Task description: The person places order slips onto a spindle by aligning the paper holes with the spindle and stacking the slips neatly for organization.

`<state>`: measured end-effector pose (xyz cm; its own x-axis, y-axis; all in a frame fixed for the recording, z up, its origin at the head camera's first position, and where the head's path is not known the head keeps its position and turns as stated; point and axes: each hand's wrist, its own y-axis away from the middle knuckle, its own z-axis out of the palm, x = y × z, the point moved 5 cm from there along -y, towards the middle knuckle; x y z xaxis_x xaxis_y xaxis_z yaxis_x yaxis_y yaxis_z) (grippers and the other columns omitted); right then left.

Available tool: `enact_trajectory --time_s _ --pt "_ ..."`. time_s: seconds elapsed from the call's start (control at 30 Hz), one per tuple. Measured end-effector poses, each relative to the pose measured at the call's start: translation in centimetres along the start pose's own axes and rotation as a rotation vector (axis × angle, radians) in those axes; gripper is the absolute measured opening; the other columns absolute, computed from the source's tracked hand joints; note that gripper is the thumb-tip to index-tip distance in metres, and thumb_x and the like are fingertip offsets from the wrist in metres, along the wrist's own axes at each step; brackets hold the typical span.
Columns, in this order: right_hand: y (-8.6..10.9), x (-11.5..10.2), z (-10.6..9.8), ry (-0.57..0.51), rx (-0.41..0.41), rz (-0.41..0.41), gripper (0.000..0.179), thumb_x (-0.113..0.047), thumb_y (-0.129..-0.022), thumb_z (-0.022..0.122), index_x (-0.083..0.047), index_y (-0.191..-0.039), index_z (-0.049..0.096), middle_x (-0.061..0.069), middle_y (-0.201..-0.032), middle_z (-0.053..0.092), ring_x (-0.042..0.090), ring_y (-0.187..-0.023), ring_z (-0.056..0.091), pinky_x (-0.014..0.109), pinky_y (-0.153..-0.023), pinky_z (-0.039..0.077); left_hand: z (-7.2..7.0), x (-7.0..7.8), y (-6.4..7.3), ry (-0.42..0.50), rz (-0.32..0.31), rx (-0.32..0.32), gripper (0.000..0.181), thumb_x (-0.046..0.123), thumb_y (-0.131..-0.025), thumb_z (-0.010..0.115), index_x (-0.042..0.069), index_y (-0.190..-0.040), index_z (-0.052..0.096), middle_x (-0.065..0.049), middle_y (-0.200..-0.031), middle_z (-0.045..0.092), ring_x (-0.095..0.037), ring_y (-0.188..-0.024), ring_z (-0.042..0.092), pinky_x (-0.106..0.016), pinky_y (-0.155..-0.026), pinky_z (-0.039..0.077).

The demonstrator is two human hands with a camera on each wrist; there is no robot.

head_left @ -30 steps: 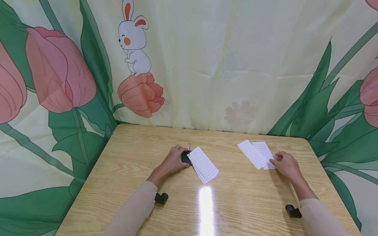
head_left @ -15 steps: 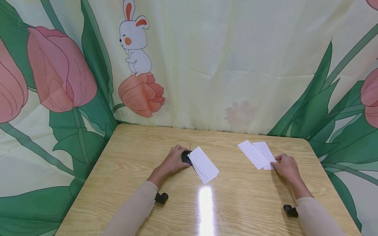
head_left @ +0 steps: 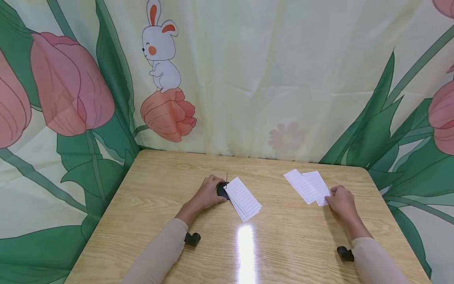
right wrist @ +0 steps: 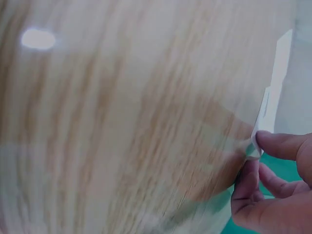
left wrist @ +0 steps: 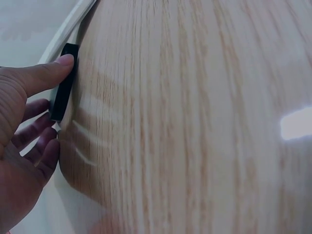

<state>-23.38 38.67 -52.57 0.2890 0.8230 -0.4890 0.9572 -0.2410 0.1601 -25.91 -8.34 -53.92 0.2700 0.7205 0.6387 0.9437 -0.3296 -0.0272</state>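
Observation:
My left hand (head_left: 207,193) grips the black round base (head_left: 222,191) of a bill spike, its thumb on the rim in the left wrist view. The thin spike (head_left: 227,180) stands upright from it. Several lined paper slips (head_left: 245,200) lie fanned beside the spike, their upper corner at it; whether they are pierced I cannot tell. On the right, my right hand (head_left: 343,202) pinches the near right corner of a lined slip (head_left: 319,185) between thumb and finger. In the right wrist view that corner (right wrist: 255,144) is bent up. Another slip (head_left: 299,184) partly overlaps it on the left.
A wood-grain table (head_left: 283,236) carries everything, with a bright light reflection at its front middle. Behind its far edge hangs a curtain (head_left: 241,79) printed with tulips and a rabbit. A black wrist camera (head_left: 192,239) sits under the left forearm, another (head_left: 345,254) by the right.
My right hand has shifted slightly left and down, and its thumb and finger have come together on the slip's corner. The left hand and bill spike stay in place.

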Motion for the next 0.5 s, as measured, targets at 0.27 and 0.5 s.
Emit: enact_trajectory --time_s 0.27,0.5 --pt "-0.4 1.1 -0.2 -0.031 -0.071 0.069 0.055 -0.013 -0.096 0.067 0.023 -0.132 0.046 0.039 -0.12 0.057 0.044 -0.102 0.053 0.054 -0.09 0.049 0.2 -0.2 0.1 -0.005 -0.001 -0.004 0.065 0.021 -0.078 0.092 0.004 -0.134 0.064 -0.015 -0.13 0.057 -0.033 -0.122 0.05 -0.046 -0.103 0.046" --pt "-0.4 1.5 -0.2 -0.046 -0.08 0.087 0.049 -0.015 -0.097 0.066 0.02 -0.127 0.05 0.035 -0.115 0.058 0.04 -0.097 0.052 0.046 -0.083 0.047 0.1 0.1 0.0 -0.012 0.0 -0.005 0.065 0.021 -0.078 0.092 0.004 -0.134 0.064 -0.015 -0.13 0.057 -0.033 -0.122 0.05 -0.046 -0.102 0.047"
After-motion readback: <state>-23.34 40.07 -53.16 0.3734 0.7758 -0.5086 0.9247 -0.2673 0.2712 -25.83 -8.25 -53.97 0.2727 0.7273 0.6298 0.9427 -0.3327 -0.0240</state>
